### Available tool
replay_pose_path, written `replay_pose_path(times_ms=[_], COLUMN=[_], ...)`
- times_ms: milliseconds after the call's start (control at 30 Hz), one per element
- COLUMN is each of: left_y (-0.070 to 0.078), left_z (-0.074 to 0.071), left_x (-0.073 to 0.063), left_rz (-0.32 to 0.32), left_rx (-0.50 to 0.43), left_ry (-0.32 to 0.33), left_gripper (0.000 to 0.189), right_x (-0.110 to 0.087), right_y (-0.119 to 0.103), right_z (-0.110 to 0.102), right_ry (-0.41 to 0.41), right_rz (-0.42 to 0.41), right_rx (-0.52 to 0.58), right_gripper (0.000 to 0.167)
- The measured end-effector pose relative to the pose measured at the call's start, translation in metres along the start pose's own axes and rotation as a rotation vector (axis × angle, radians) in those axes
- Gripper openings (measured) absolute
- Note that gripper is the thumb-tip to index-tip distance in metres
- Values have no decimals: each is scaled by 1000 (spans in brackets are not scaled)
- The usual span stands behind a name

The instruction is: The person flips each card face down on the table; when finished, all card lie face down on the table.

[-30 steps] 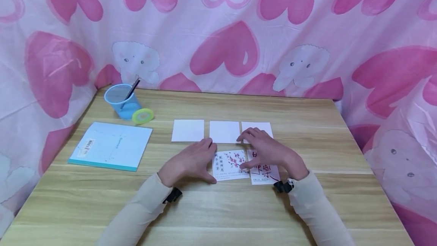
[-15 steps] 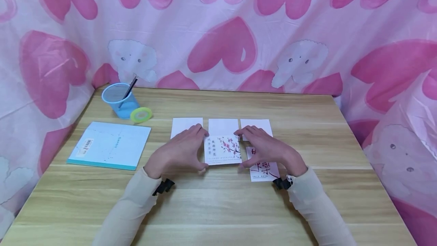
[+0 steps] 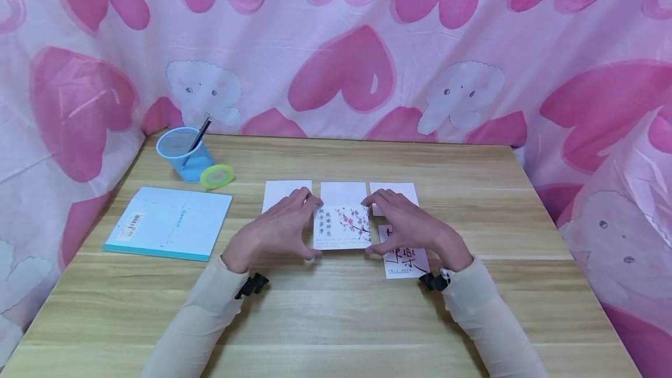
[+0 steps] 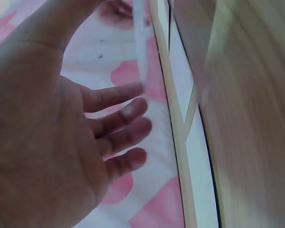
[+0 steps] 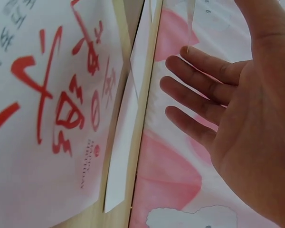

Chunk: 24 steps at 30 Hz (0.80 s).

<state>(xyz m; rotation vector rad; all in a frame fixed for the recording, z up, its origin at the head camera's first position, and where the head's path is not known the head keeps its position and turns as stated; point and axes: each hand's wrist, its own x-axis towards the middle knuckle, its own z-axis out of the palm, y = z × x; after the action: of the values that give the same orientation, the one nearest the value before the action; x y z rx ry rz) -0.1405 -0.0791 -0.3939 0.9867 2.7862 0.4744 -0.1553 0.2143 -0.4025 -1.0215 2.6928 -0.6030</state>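
Observation:
A white card printed with pink blossoms and dark characters (image 3: 341,229) is held up off the table between both hands. My left hand (image 3: 278,226) pinches its left side, thumb at the near corner and index finger at the far one. On the right side my right hand (image 3: 412,223) grips it the same way. Edge-on, the card (image 4: 140,47) shows as a thin strip in the left wrist view. Below the right hand lies a card with red brush lettering (image 3: 406,267), partly hidden by that hand; its lettering (image 5: 69,109) shows large in the right wrist view.
Behind the hands three blank white cards lie in a row: left (image 3: 283,191), middle (image 3: 343,190) and right (image 3: 394,189). A notebook (image 3: 173,223), a blue cup (image 3: 191,162) holding a dark pen and a yellow-green disc (image 3: 217,177) stand at the left. A pink heart-patterned curtain (image 3: 336,4) backs the table.
Both hands have raised the blossom card from beside the red-lettered card and shifted it left and away from me. Over the last half second it has barely moved, tipping slightly.

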Motion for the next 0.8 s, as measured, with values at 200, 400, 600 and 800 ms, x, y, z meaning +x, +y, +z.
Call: replay_pose_path(times_ms=[200, 400, 600, 800], left_y=[19, 24, 12, 12], left_z=[4, 10, 8, 4], left_x=[19, 30, 30, 33], left_rz=[91, 92, 73, 161], left_rx=[41, 5, -268, -621], left_ry=[56, 49, 81, 105], left_gripper=[104, 97, 92, 89], right_x=[-1, 0, 2, 8], right_y=[-4, -11, -10, -10], right_z=[-3, -6, -5, 7], right_ry=[42, 42, 51, 38], right_rz=[-39, -30, -12, -74], right_rx=[-20, 3, 120, 316], right_gripper=[92, 94, 101, 99])
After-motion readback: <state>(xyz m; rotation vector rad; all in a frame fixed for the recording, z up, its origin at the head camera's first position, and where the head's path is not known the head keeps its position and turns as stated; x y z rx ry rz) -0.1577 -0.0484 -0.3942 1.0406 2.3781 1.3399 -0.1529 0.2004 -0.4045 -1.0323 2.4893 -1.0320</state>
